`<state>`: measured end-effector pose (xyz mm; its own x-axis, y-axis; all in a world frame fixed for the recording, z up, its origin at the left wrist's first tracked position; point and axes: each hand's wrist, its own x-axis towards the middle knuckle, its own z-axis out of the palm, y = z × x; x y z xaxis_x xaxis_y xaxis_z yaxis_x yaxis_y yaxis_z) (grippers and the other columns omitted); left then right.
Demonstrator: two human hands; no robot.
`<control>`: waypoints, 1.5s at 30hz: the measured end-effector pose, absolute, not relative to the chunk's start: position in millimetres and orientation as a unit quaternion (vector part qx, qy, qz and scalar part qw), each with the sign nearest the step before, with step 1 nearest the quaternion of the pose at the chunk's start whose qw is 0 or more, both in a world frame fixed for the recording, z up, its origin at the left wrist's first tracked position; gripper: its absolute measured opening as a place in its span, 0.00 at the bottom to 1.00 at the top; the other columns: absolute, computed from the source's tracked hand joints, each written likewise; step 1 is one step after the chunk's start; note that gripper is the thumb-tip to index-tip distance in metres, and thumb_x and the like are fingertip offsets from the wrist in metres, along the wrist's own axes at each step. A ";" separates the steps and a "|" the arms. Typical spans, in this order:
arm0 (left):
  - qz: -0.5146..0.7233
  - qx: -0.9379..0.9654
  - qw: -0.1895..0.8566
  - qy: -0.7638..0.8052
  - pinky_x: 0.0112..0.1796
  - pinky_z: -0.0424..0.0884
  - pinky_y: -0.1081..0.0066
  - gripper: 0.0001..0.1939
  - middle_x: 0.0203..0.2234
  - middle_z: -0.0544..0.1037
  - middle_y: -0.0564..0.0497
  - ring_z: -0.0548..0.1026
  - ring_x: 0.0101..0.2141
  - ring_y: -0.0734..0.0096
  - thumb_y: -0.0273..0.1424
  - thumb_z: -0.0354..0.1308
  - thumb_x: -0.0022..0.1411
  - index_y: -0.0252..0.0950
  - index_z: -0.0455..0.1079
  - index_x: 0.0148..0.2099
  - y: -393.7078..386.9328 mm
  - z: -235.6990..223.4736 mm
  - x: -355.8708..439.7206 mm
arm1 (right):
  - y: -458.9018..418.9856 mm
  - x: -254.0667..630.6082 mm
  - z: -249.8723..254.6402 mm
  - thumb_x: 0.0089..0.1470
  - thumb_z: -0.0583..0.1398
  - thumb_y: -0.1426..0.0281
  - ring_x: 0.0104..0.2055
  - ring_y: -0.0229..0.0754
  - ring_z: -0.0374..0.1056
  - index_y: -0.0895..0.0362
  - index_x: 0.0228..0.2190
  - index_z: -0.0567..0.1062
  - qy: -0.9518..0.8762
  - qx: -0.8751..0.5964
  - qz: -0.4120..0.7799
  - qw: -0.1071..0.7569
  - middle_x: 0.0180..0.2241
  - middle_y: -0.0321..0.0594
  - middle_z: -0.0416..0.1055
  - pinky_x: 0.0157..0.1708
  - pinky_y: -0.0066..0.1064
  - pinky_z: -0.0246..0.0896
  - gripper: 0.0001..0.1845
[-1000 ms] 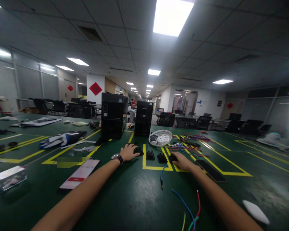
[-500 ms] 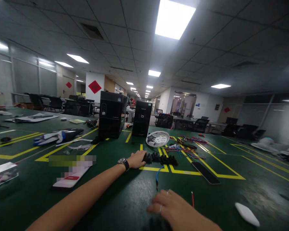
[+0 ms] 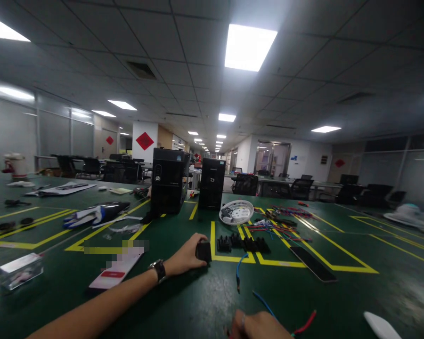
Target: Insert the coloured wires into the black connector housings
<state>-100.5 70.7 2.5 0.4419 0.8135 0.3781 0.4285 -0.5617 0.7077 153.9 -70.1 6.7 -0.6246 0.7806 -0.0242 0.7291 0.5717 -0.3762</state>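
Note:
My left hand (image 3: 189, 255) has its thumb and fingers closed round a small black block (image 3: 204, 252), low over the green table or resting on it. Just right of it stands a row of similar black blocks (image 3: 244, 244). At the bottom edge is my right hand (image 3: 257, 326), partly cut off, with curled fingers. What those fingers pinch is too blurred to make out. A blue wire (image 3: 264, 302) and a red wire (image 3: 308, 322) show beside this hand. Between the hands and the row, a short blue wire (image 3: 238, 274) lies on the table.
Two black computer towers (image 3: 167, 181) stand at the back, near a white basket (image 3: 245, 205). Coloured wires (image 3: 286, 226) lie in a tangle on the right, behind a flat black slab (image 3: 313, 263). To the left are a clear box (image 3: 21, 270) and a pale card (image 3: 116, 273).
My left hand has drawn back from the left end of the row with a black block in its grip. My right hand is lower and more curled. The view has shifted slightly.

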 end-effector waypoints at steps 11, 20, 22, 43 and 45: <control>0.472 0.568 0.617 0.272 0.35 0.69 0.73 0.34 0.35 0.73 0.52 0.73 0.35 0.71 0.23 0.68 0.43 0.40 0.54 0.49 -10.4 -7.2 -72.2 | -63.9 118.1 50.5 0.59 0.51 0.68 0.26 0.37 0.59 0.57 0.30 0.67 -0.812 -0.479 0.236 0.236 0.23 0.34 0.64 0.26 0.26 0.50 0.08; 0.500 0.579 0.576 0.289 0.24 0.72 0.74 0.37 0.47 0.65 0.46 0.73 0.30 0.73 0.25 0.66 0.44 0.43 0.52 0.54 -7.3 -12.3 -69.4 | -50.6 105.4 34.6 0.60 0.51 0.66 0.20 0.37 0.56 0.60 0.50 0.66 -0.794 -0.490 0.160 0.321 0.18 0.29 0.58 0.23 0.27 0.46 0.19; 0.493 0.603 0.551 0.300 0.24 0.71 0.75 0.38 0.48 0.65 0.45 0.73 0.29 0.75 0.25 0.66 0.45 0.42 0.52 0.56 -8.7 -11.1 -67.4 | -53.5 102.1 33.9 0.60 0.51 0.67 0.21 0.38 0.60 0.60 0.51 0.67 -0.808 -0.477 0.152 0.312 0.19 0.31 0.63 0.24 0.27 0.49 0.20; 0.495 0.723 0.349 0.333 0.52 0.62 0.62 0.33 0.49 0.67 0.44 0.66 0.50 0.61 0.22 0.62 0.47 0.38 0.60 0.56 -16.6 -4.7 -68.9 | -62.0 96.3 29.4 0.63 0.48 0.65 0.23 0.38 0.67 0.61 0.55 0.68 -0.805 -0.465 0.187 0.317 0.21 0.36 0.71 0.28 0.27 0.58 0.23; 0.496 0.720 0.358 0.328 0.53 0.61 0.62 0.33 0.49 0.66 0.44 0.66 0.51 0.61 0.22 0.62 0.47 0.38 0.59 0.57 -16.3 -5.6 -68.6 | -63.0 96.0 30.0 0.64 0.48 0.65 0.22 0.38 0.66 0.61 0.55 0.68 -0.803 -0.465 0.187 0.322 0.20 0.36 0.70 0.27 0.27 0.58 0.23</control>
<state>-68.6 -16.3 -5.6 0.2929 0.8272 0.4795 0.1160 -0.5285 0.8409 96.0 -63.0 30.0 -0.3613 0.8671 0.3430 0.6259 0.4982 -0.6000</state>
